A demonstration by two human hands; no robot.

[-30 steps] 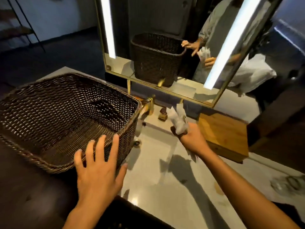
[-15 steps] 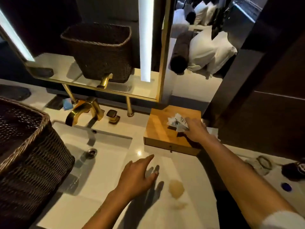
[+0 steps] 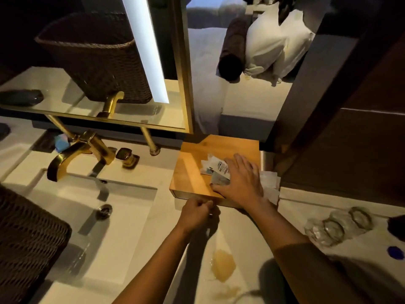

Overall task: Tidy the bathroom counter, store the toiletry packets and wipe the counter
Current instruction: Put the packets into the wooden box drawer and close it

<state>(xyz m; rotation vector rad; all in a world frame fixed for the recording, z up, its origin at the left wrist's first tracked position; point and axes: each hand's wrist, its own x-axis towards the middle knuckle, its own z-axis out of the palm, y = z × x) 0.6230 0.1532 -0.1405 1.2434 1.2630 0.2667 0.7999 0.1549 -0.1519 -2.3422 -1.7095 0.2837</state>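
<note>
Several white toiletry packets [image 3: 215,168] lie on top of a wooden box [image 3: 192,167] at the back of the white counter. My right hand [image 3: 241,183] lies over them, thumb curled at their near edge, holding them against the lid. My left hand [image 3: 195,213] is at the box's front face, fingers pinched on its small knob, which the fingertips hide. More white packets [image 3: 269,183] stick out to the right of the box, behind my right hand. A yellowish spill [image 3: 222,265] sits on the counter [image 3: 252,233] between my forearms.
A dark wicker basket [image 3: 26,238] stands at the left, beside the sink [image 3: 122,207] with its gold faucet [image 3: 76,152]. A blue item [image 3: 61,142] lies behind the faucet. Clear glasses [image 3: 337,227] and a blue cap [image 3: 395,252] are at the right. The mirror stands behind.
My view swung right from the basket to the wooden box. My right hand carried the packets onto the box lid; my left hand left the basket and closed on the box's front.
</note>
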